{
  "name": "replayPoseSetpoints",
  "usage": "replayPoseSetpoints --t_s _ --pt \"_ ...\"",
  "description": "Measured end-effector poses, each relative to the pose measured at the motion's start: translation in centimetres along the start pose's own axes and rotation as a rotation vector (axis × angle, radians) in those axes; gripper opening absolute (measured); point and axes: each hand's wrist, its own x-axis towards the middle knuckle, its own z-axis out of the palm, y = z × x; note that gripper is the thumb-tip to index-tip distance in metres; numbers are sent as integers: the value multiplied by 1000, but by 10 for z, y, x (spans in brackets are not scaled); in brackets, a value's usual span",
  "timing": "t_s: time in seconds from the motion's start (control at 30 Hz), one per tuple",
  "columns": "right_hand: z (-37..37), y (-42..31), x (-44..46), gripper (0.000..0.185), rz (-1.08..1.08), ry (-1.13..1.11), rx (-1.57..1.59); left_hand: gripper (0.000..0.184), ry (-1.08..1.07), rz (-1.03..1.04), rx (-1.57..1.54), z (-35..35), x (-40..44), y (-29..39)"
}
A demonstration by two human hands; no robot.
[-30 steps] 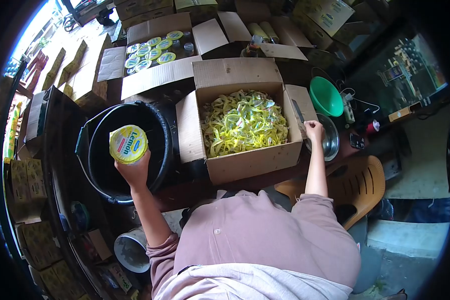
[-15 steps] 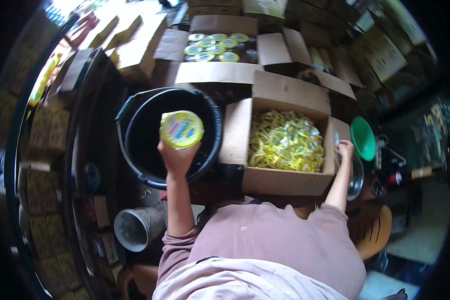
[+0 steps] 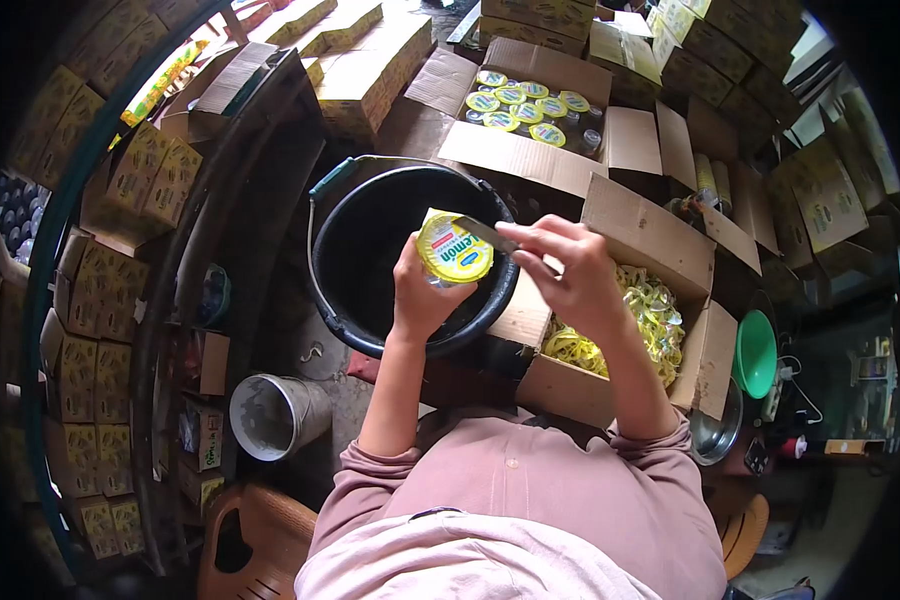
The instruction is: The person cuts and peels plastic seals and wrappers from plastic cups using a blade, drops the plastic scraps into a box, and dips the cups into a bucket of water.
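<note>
Round cup, yellow-and-white printed lid [image 3: 456,246]: clasped in left hand [image 3: 422,295], above black plastic bucket [image 3: 360,245]. Thin metal blade [image 3: 486,235]: pinched in right hand [image 3: 573,272], tip at lid. Risks: skidding blade, nicked left fingers; loose grip, cup dropped into bucket. Right: brown cardboard box [image 3: 570,388], yellow strips [image 3: 654,305].

Daylight glare upper left, boxes [image 3: 378,62] washed out; sides dim; fisheye bending, 4 black corners.

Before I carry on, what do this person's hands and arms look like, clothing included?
Both the left hand and right hand are ungloved, and the forearms are bare, with no watch or bracelet visible. The dusty-mauve shirt has sleeves gathered up near the elbows. Nails are too small to judge.
</note>
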Motion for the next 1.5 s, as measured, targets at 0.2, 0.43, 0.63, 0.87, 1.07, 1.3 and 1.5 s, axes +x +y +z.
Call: replayPoseSetpoints --t_s 0.2,0.43,0.63,0.87,1.07,1.3,1.5 --pt "12 1 7 24 -66 -65 -35 49 4 0 -13 -2 2 10" --pt "13 -3 10 27 -81 -118 -100 46 -21 27 50 -3 3 10" --pt "-1 4 5 27 -34 -219 -124 47 -42 27 110 -4 5 8" --pt "-18 5 1 22 113 -316 -110 45 -48 -19 109 -2 3 5" --pt "-34 5 0 24 130 -289 -75 47 -91 -60 94 -4 3 3" --pt "-35 13 18 30 -263 -160 -93 45 -546 -301 -339 -27 18 18" --pt "-13 18 25 27 -264 -167 -21 41 -692 -323 -399 -37 26 12"
